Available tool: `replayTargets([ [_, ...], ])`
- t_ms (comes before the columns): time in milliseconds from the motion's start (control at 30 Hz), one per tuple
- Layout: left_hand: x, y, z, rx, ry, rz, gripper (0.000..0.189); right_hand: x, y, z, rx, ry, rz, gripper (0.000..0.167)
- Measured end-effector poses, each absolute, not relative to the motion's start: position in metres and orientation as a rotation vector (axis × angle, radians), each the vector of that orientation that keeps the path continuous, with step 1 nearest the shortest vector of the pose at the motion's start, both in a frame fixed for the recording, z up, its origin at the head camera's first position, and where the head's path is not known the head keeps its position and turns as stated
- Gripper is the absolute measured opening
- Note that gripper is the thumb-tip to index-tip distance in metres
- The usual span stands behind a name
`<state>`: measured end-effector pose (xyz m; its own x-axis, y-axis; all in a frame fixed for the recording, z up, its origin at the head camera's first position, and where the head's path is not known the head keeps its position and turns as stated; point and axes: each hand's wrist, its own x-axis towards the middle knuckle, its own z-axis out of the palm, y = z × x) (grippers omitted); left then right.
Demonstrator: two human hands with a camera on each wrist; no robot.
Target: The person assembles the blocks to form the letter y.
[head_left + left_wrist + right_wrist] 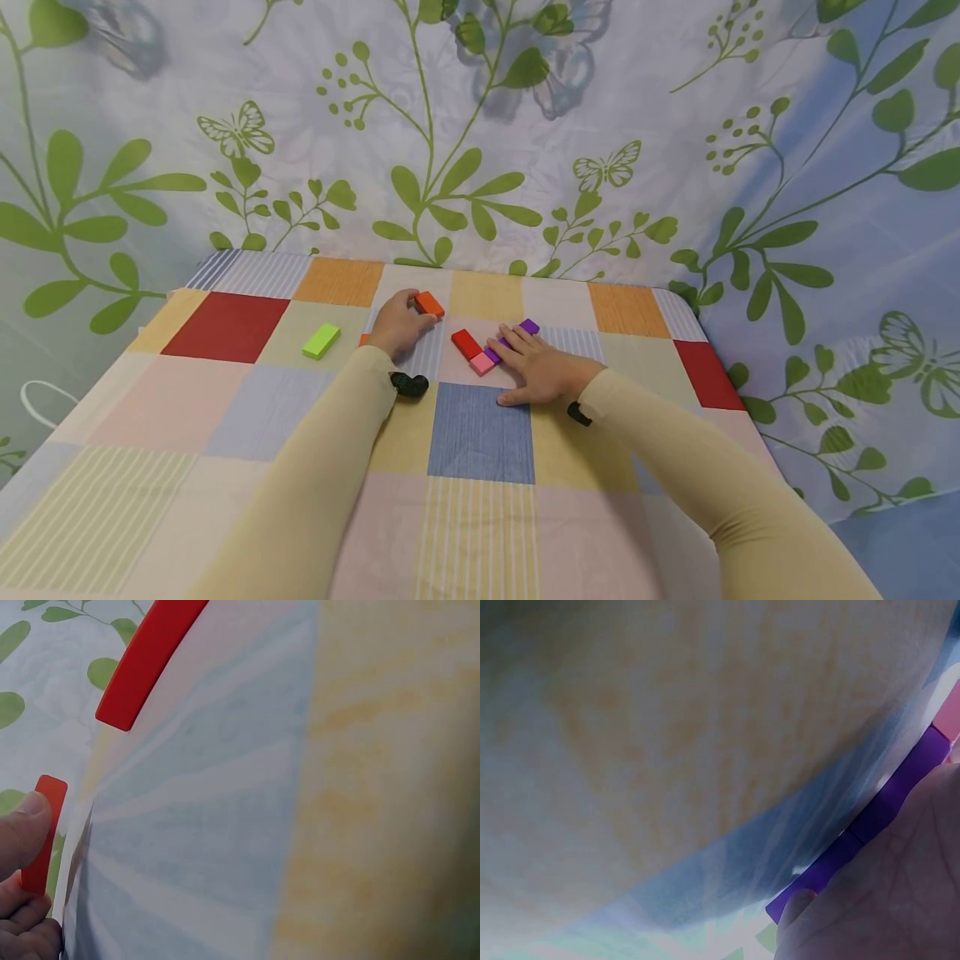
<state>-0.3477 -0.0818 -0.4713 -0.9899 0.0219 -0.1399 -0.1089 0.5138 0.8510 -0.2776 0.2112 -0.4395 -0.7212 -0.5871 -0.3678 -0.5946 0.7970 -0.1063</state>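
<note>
My left hand [399, 323] pinches an orange block [429, 305] between thumb and fingers. In the left wrist view the orange block [46, 840] is tilted up beside the cloth's edge. My right hand [546, 367] rests with straight, spread fingers over a row of purple blocks [529, 327], hiding part of it. Two purple blocks [900, 787] lie end to end along the palm in the right wrist view. At the row's near end is a pink block [482, 364], which meets the end of a red block [467, 343].
A lime green block [322, 342] lies left of my left hand. Part of another orange block [364, 340] shows beside the left wrist. The patchwork cloth [480, 433] covers the table, and a leaf-patterned curtain [480, 133] hangs behind it. A white cable [33, 408] loops at the left edge.
</note>
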Motion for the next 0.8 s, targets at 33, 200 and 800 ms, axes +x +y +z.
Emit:
replayTargets([
  [33,-0.348,-0.082,-0.472,-0.079,2.604,1.499,0.075,-0.277,0.211,-0.439,-0.891,2.6,0.027,0.11],
  [200,-0.346,-0.083,-0.469,-0.082,2.587,1.539,0.075,-0.278,0.211,-0.439,-0.876,2.598,0.035,0.11],
  [800,-0.336,-0.083,-0.46,-0.034,2.602,1.598,0.076,-0.277,0.212,-0.434,-0.882,2.577,0.018,0.111],
])
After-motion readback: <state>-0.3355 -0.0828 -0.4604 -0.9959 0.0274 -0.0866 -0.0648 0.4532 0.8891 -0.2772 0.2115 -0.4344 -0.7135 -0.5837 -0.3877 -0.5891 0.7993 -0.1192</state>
